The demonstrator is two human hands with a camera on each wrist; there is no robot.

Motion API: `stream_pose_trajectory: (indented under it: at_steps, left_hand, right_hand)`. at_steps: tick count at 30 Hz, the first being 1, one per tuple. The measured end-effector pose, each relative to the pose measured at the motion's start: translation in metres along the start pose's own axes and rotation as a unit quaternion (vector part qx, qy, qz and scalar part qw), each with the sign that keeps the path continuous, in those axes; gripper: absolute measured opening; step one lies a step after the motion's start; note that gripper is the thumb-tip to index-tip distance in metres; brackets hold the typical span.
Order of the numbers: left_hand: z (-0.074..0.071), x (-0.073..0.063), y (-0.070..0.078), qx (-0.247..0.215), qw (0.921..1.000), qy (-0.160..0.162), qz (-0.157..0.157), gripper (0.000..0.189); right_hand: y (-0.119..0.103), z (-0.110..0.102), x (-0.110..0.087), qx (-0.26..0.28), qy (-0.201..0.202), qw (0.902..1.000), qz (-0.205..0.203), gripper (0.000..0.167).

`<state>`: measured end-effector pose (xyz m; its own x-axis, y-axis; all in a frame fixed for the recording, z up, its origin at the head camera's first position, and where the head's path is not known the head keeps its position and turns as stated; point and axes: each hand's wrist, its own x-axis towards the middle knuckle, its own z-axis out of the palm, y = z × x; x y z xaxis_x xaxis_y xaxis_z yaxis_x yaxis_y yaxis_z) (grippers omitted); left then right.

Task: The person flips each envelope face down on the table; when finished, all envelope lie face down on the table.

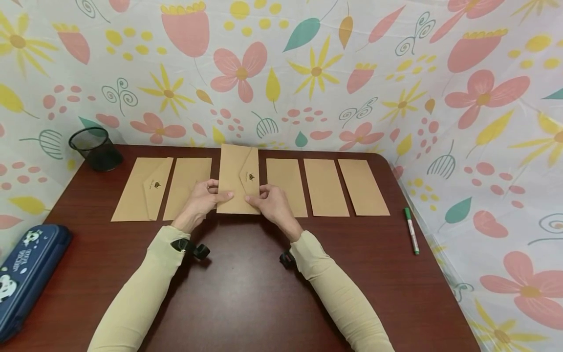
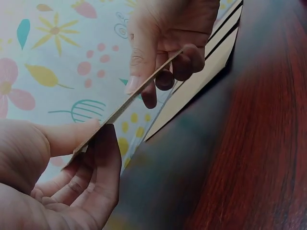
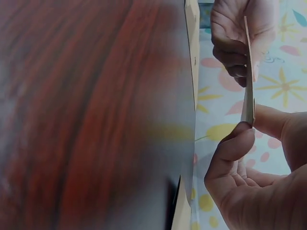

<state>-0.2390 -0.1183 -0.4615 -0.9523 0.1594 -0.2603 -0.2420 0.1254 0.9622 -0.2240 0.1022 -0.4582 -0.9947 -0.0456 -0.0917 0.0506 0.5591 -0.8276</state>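
A brown paper envelope (image 1: 233,171), its pointed flap with a small dark crown print facing up, is held above the table between both hands. My left hand (image 1: 200,201) pinches its left edge, thumb on top and fingers beneath. On the opposite edge, my right hand (image 1: 276,205) pinches it the same way. Seen edge-on in the left wrist view, the envelope (image 2: 127,103) is thin and tilted, clear of the tabletop. Flanking it in a row lie a flap-up envelope (image 1: 136,190), a partly covered envelope (image 1: 189,178) and several plain-faced envelopes (image 1: 326,188) on the right.
The dark wooden table (image 1: 237,293) backs onto a flower-patterned cloth (image 1: 281,73). A black mesh pen cup (image 1: 98,152) stands at the back left corner. A blue pencil case (image 1: 31,274) lies at the left edge, a green-capped marker (image 1: 412,232) near the right edge.
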Motion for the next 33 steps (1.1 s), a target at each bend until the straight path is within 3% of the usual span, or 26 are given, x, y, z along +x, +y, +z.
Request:
stream_pose_trajectory:
  at_steps: [8,16,18,22,25,28,33]
  left_hand:
    - [0.000,-0.004,0.001,0.102,0.9939,0.029,-0.029,0.075]
    - [0.005,-0.006,0.001,0.151,0.9868,0.051,-0.030,0.070]
    - [0.007,-0.007,0.002,0.171,0.9830,0.067,-0.012,0.064]
    - [0.021,-0.013,0.011,0.220,0.9676,0.098,0.075,0.043]
    - [0.032,-0.019,0.021,0.235,0.9579,0.091,0.137,0.032]
    - [0.038,-0.019,0.028,0.237,0.9575,0.079,0.145,0.031]
    - [0.040,-0.018,0.030,0.202,0.9689,0.080,0.118,0.036]
  right_hand:
    - [0.002,-0.001,-0.001,0.056,-0.003,0.9984,0.009,0.039]
    - [-0.006,-0.006,-0.006,0.112,-0.002,0.9936,-0.013,0.024]
    - [-0.009,-0.007,-0.007,0.119,0.003,0.9927,-0.021,0.023]
    - [-0.012,-0.007,-0.009,0.123,0.018,0.9918,-0.031,0.020]
    - [-0.014,-0.006,-0.009,0.124,0.027,0.9911,-0.040,0.019]
    - [-0.018,-0.005,-0.009,0.123,0.027,0.9907,-0.052,0.020]
    - [-0.021,-0.003,-0.010,0.115,0.015,0.9906,-0.074,0.026]
